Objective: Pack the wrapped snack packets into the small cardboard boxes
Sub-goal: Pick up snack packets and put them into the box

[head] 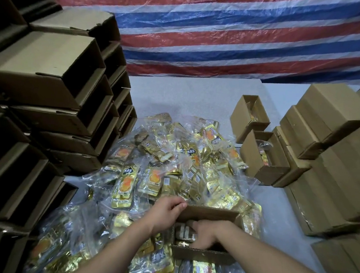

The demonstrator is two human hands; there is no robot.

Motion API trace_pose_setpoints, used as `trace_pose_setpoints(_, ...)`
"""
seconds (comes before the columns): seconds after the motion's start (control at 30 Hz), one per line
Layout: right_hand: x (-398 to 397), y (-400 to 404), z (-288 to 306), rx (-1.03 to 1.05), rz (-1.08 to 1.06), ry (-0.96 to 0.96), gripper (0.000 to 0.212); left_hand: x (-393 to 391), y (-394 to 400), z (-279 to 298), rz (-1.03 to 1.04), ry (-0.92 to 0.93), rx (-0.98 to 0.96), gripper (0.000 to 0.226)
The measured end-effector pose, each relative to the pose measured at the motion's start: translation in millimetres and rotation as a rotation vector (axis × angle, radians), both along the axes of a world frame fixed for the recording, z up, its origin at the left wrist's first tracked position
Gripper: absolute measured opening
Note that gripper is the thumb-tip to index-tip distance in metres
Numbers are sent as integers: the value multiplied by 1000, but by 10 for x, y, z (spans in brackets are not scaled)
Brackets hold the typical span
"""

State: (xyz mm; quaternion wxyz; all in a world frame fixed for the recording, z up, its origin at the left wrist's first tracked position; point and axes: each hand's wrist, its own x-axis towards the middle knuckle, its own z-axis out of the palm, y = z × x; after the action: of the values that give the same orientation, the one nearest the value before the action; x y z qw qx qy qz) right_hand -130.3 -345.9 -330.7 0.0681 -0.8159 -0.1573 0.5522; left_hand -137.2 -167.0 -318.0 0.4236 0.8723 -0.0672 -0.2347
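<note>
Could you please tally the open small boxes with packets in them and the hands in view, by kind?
Open boxes at right, packets inside: 2
Near box being filled: 1
Hands: 2, left hand gripping its rim, right hand inside it
Total: 5
Loose packets: too many to count.

We are seeing an open box (208, 254) sitting nearest us on the packet heap (166, 169), empty box stacks (50, 98) standing to its left, two part-filled boxes (261, 152) and closed boxes (334, 168) lying right, a tarp (231, 30) hanging behind.
</note>
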Motion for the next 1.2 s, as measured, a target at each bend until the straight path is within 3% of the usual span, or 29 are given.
trace_pose_setpoints(0.13, -25, -85, -50, 60, -191, 65, 103, -27, -7, 8, 27, 10, -7, 24)
trace_pose_setpoints(0.17, -21, -86, -16, 80, -212, 49, 99, -26, -2, 17, 32, 7, -8, 25)
trace_pose_setpoints(0.27, 1, -82, 83, 158, -175, -86, 51, -36, 9, 29, 32, 13, -8, 26)
trace_pose_setpoints(0.33, 2, -87, 122, 184, -152, -162, 35, -42, 1, 21, 24, 18, -13, 25)
trace_pose_setpoints(0.53, -165, 34, -5, -38, -84, 80, 52, -62, 1, -18, 27, 32, -12, 21)
trace_pose_setpoints(0.8, -179, -26, 108, 83, -445, 253, 47, -68, 12, -45, 43, 25, -13, 22)
trace_pose_setpoints(0.97, -181, -30, 102, 107, -519, 187, 35, -41, -33, -17, 26, -19, 0, 20)
trace_pose_setpoints(1.1, -228, 107, 122, 139, -410, 133, 32, -54, -23, -23, 30, -33, -11, 18)
trace_pose_setpoints(1.2, -210, 91, 270, 124, -314, 116, 43, -47, -25, -2, 16, -32, -17, 17)
